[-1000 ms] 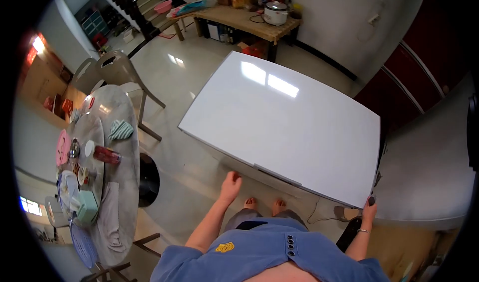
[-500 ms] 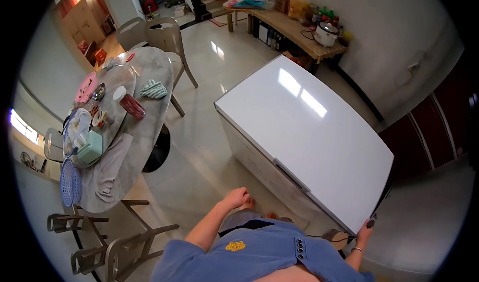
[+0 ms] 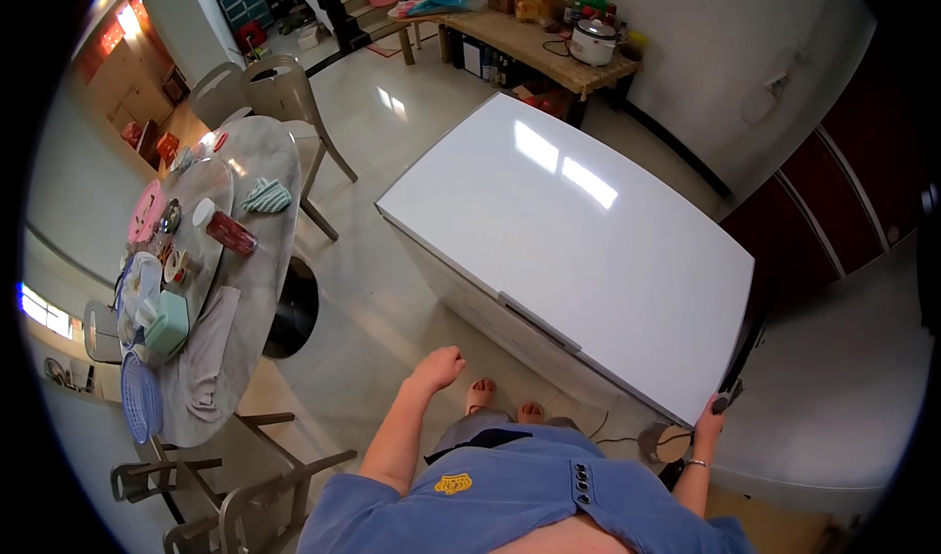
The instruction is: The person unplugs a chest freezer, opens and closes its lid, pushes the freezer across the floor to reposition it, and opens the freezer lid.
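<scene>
A large white chest freezer with a glossy lid and a grey handle on its front edge stands before me. My right hand is closed at its near right corner, round what looks like a dark power plug. A thin dark cord runs across the floor toward that hand. My left hand is curled into a loose fist in the air, in front of the freezer and touching nothing; no object shows in it.
To the left, a grey oval table carries a red-filled jar, a mint tissue box, cloths and a blue basket. Chairs stand around it. A wooden bench with a rice cooker lies beyond the freezer.
The view has shifted, so the freezer and table appear further left. My right hand has risen slightly at the corner, and more of the dark plug shows. My left hand stays curled.
</scene>
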Demonstrator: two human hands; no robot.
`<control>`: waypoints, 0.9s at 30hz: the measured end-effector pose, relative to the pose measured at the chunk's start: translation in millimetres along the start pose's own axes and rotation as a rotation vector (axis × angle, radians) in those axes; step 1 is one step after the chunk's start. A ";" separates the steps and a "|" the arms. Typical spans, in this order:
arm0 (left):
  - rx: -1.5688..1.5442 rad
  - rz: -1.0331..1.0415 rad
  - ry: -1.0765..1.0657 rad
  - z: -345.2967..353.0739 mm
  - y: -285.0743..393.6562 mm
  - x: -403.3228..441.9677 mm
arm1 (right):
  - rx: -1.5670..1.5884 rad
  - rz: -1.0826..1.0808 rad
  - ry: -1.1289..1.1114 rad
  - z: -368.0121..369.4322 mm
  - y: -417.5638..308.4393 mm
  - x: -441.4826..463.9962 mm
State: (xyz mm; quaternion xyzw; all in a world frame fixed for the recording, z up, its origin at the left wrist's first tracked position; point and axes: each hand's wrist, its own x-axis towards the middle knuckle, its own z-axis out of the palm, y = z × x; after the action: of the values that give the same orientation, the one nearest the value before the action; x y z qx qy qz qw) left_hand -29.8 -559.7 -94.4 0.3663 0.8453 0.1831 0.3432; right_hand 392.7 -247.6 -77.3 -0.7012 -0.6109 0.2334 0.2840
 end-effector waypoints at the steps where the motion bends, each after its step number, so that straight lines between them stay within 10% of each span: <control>1: 0.008 0.002 0.030 -2.7 1.8 0.7 | -0.042 0.022 -0.018 -2.9 -5.5 -2.9; 12: 0.036 0.140 0.092 -26.5 40.0 12.0 | -0.035 -0.008 0.006 -7.6 -27.5 -18.3; 17: 0.067 0.691 0.554 -38.6 94.8 17.5 | -0.060 -0.035 0.045 -7.0 -21.9 -17.6; 27: 0.385 0.815 0.525 -33.7 118.9 51.6 | -0.136 0.154 0.030 -4.9 -22.4 -16.8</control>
State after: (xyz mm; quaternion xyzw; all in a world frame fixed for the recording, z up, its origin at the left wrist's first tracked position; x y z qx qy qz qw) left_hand -20.7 -444.2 -27.2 0.6639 0.7100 0.2288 -0.0531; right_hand 377.3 -262.7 -58.8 -0.7672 -0.5651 0.2021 0.2262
